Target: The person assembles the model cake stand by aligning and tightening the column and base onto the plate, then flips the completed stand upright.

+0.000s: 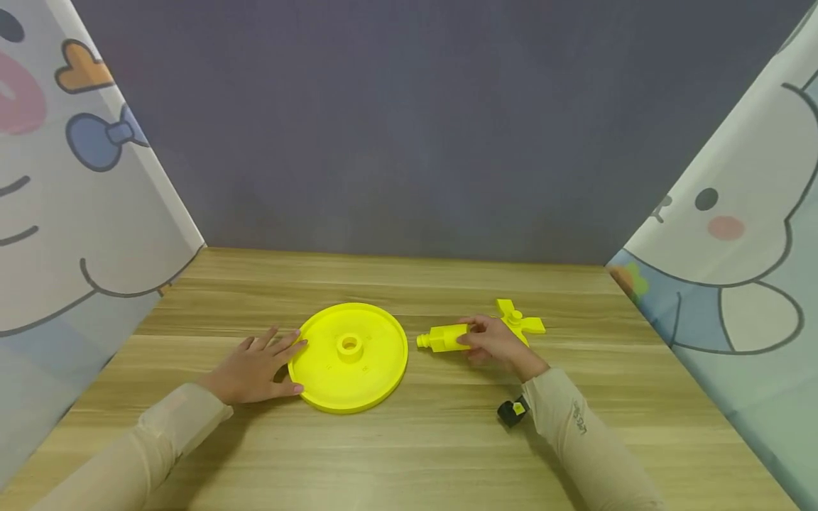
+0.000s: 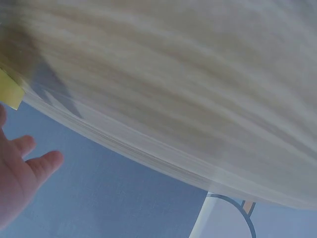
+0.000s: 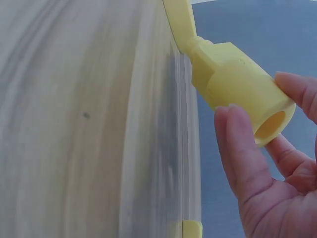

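Note:
A round yellow disc point(image 1: 383, 355) with a raised rim and a hollow hub in its centre lies on the wooden table. At its left edge my left hand point(image 1: 258, 365) has its fingers spread, with fingertips and thumb touching the rim. My right hand point(image 1: 492, 341) pinches a yellow hollow cylindrical piece point(image 1: 447, 338) by its wide end. The narrow stepped tip points left, towards the disc. In the right wrist view, the piece point(image 3: 242, 84) shows an open bore at the wide end and flat sides near the tip.
Behind the right hand lies a yellow piece with flat arms and a round stub point(image 1: 532, 325), partly hidden by the hand. A small black object point(image 1: 509, 414) shows by the right cuff. A dark grey panel point(image 1: 396, 128) stands at the back, with cartoon-printed cloths point(image 1: 728, 298) at both sides.

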### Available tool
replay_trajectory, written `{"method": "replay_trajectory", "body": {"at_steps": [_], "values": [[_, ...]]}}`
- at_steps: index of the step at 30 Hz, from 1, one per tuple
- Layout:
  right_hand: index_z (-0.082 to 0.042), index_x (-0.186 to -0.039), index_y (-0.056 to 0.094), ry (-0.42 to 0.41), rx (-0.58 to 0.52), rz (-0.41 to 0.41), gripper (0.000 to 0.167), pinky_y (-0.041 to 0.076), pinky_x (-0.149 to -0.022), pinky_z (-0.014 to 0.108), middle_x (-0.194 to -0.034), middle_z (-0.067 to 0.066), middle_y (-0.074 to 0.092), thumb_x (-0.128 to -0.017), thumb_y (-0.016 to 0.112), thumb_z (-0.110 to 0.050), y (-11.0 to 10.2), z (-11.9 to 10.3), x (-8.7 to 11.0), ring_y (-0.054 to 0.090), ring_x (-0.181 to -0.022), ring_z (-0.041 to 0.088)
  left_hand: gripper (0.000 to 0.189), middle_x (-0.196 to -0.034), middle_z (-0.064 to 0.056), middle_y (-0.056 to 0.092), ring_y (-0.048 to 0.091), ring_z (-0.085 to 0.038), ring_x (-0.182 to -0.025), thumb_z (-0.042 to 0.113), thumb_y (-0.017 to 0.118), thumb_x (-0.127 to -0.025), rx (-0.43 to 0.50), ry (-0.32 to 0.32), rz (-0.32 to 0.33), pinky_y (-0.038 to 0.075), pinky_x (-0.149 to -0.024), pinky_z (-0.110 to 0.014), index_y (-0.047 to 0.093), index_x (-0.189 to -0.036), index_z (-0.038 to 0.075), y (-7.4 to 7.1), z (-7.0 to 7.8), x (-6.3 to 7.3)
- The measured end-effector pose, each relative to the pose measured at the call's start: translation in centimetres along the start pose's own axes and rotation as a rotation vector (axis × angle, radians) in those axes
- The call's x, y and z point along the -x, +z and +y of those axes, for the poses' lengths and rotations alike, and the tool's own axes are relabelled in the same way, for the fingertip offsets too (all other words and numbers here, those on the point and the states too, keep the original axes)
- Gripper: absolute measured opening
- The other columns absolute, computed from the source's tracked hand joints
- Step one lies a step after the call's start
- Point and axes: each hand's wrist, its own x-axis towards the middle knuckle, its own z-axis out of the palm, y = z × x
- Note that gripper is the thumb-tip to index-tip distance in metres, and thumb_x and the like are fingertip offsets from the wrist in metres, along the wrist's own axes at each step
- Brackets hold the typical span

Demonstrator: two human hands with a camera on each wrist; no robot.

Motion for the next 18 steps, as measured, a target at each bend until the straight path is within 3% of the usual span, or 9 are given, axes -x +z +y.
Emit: {"method": "replay_trajectory", "body": {"at_steps": [6,18], "values": [[0.01,-0.134,0.046,-0.044,-0.026,0.001,0.052,0.056,-0.077,0.037,-0.099,0.012,0.051,-0.088,0.065,-0.004,0.3,-0.1,-0.2,0.061,-0.082,0.015,0.082,-0.148,-0.021,0.038,0.029,-0.053,-0.132,0.065,0.054,-0.086,-0.005,0.007,-0.003,0.03,-0.095,-0.072,0.045,-0.143,0.006,0.0,0.0,-0.1],[0.008,-0.134,0.047,-0.112,-0.032,0.049,0.052,0.053,-0.085,0.045,-0.106,0.015,0.052,-0.088,0.067,-0.005,1.5,-1.0,-0.3,0.062,-0.086,0.019,0.082,-0.147,-0.022,0.039,0.032,-0.054,-0.129,0.064,0.055,-0.086,-0.003,0.014,-0.003,0.032,-0.093,-0.071,0.044,-0.143,0.006,-0.1,-0.1,0.0]]}}
